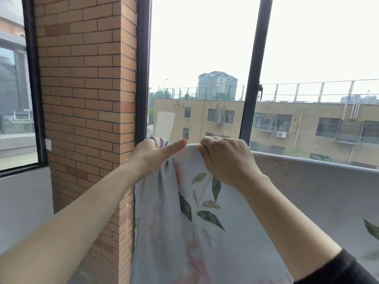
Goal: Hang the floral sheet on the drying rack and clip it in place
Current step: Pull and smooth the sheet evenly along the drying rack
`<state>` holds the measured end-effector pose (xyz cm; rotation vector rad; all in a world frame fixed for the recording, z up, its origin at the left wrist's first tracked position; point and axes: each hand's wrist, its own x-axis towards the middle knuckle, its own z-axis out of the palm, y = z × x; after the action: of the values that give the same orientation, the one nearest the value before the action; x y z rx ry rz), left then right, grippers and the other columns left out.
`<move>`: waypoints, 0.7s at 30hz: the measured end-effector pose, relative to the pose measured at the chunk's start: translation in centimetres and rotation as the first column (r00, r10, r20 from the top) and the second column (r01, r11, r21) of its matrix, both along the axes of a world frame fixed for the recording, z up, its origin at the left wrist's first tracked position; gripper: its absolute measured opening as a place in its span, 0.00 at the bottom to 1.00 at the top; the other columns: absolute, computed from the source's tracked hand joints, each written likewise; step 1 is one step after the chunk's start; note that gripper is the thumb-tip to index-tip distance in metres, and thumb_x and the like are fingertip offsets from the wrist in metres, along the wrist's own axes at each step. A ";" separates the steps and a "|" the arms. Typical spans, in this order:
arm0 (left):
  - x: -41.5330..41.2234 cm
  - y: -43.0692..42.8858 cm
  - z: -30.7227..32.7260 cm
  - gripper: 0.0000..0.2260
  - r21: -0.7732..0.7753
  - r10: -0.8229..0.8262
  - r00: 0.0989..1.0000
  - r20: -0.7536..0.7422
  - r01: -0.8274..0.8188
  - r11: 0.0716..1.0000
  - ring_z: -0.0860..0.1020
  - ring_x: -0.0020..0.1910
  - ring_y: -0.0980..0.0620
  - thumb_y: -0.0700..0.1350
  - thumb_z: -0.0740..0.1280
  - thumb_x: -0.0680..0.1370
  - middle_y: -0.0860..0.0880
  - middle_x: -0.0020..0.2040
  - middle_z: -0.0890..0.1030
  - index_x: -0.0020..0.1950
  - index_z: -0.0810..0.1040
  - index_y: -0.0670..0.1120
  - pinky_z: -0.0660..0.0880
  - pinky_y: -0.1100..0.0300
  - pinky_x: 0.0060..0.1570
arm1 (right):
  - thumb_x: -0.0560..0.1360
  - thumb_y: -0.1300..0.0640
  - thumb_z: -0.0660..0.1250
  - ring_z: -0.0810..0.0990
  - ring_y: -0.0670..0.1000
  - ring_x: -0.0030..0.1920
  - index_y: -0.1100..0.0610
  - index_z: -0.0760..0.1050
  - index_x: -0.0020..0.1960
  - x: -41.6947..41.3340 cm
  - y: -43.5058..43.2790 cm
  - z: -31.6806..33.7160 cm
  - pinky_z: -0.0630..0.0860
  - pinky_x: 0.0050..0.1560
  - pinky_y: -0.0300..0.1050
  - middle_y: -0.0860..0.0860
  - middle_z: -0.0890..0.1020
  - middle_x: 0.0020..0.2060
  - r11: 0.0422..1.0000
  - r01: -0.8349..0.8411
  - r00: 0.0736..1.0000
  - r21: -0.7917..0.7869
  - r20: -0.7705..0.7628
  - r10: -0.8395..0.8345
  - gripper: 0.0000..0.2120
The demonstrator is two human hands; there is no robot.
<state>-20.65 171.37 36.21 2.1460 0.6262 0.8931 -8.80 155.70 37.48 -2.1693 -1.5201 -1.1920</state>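
Floral sheet (256,212) hangs down right in front of the person. It is pale grey with green leaves and faint pink flowers. Its top edge is held up high and runs off to the right in a long curve.

Two arms reach up to it from the bottom. The right arm has a black sleeve (338,271), and the left arm is bare.

The left hand (149,156) holds the bunched corner of the sheet. Its fingers are curled round the cloth and its thumb sticks out straight toward the other hand. The right hand (223,158) is just beside it. Its fingers are curled tight over the top edge and grip a fold of the sheet.

Behind the left hand stands a brick pillar (86,99). Next to the pillar is a big window with a dark frame (252,78). Far outside is a long yellow building (303,115), and past that is a tall tower (217,85) under a white sky.
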 end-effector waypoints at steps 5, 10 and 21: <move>-0.9 -0.1 0.1 0.19 0.015 0.014 0.997 -0.077 -0.013 1.000 0.70 0.35 0.53 0.56 0.72 0.72 0.49 0.37 0.71 0.38 0.68 0.44 0.66 0.61 0.31 | 0.82 0.47 0.51 0.80 0.57 0.44 0.53 0.73 0.48 0.2 -0.1 -0.1 0.63 0.37 0.47 0.50 0.82 0.44 1.000 -0.011 1.000 0.010 -0.019 0.011 0.15; -0.3 0.0 0.4 0.12 -0.360 -0.026 0.967 0.255 0.120 0.925 0.81 0.46 0.44 0.39 0.73 0.72 0.40 0.46 0.81 0.51 0.77 0.34 0.78 0.52 0.50 | 0.82 0.47 0.51 0.81 0.57 0.44 0.53 0.73 0.48 0.3 -0.5 -0.2 0.65 0.38 0.47 0.51 0.82 0.44 0.999 -0.042 0.999 0.026 -0.004 0.042 0.15; -0.8 0.4 -0.6 0.17 -0.254 0.072 0.963 0.261 -0.004 0.967 0.81 0.51 0.44 0.47 0.79 0.65 0.44 0.50 0.83 0.49 0.78 0.46 0.77 0.44 0.57 | 0.83 0.46 0.49 0.81 0.55 0.45 0.53 0.74 0.49 0.6 -0.3 0.0 0.63 0.38 0.46 0.49 0.82 0.44 0.998 -0.055 0.998 0.029 0.010 0.055 0.17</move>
<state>-21.47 171.80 35.61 1.7548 0.6087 1.0446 -8.23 155.36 37.50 -2.0924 -1.5455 -1.2012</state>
